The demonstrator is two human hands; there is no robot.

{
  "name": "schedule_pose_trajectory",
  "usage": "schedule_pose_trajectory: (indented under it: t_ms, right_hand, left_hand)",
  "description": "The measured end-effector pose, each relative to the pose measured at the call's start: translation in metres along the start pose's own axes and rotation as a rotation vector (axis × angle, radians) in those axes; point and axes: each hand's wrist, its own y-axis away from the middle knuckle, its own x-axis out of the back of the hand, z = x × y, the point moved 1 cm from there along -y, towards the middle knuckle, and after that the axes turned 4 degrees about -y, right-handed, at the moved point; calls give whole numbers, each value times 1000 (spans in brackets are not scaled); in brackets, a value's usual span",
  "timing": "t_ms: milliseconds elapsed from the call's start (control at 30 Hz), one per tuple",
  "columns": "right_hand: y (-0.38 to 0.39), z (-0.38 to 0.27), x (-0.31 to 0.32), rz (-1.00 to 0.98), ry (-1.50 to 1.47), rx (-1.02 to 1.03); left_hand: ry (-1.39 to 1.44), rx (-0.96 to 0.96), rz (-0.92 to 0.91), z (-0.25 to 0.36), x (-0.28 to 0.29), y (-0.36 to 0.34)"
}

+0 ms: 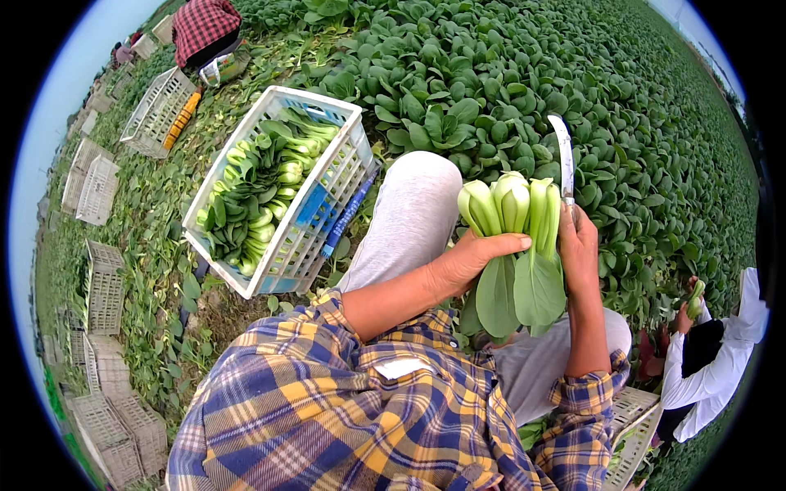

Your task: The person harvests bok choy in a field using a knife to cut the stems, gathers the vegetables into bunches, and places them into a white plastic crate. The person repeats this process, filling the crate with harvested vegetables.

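Closed around a bunch of bok choy (512, 204), my left hand (479, 258) has its thumb across the stalks. The pale stem bases point up and the green leaves hang down below. Close against the bunch's right side, my right hand (578, 241) grips a knife (565, 155) by its handle. The knife's narrow, slightly curved blade stands upright, its surface pale and marked with dark spots. To the left, a white plastic crate (319, 188) holds many heads of bok choy (258, 196), laid with pale bases and dark leaves showing.
Dense rows of growing bok choy (458, 74) fill the ground ahead and to the right. At the far left stand several crates (105, 286). A person in white sleeves (708, 368) works at the right; another in a red checked top (203, 29) is at the upper left.
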Motion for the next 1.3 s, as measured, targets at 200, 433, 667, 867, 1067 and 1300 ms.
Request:
schedule_pose_trajectory:
  t_ms: [200, 433, 667, 867, 1067, 1300]
  right_hand:
    - [-7, -24, 11, 64, -215, -37]
    - [-8, -17, 51, 238, -326, -71]
    - [-14, 2, 43, 245, -259, -198]
    - [-23, 15, 45, 300, -194, -293]
    - [-37, 32, 43, 292, -104, -415]
    - [-48, 24, 32, 217, 0, -389]
  left_hand:
    - [117, 11, 1, 62, 0, 40]
    - [-99, -378, 381, 207, 103, 68]
    - [-136, -429, 840, 289, 316, 65]
    - [-49, -343, 959, 272, 445, 39]
    - [95, -330, 1060, 200, 531, 21]
    - [-499, 46, 1595, 230, 506, -6]
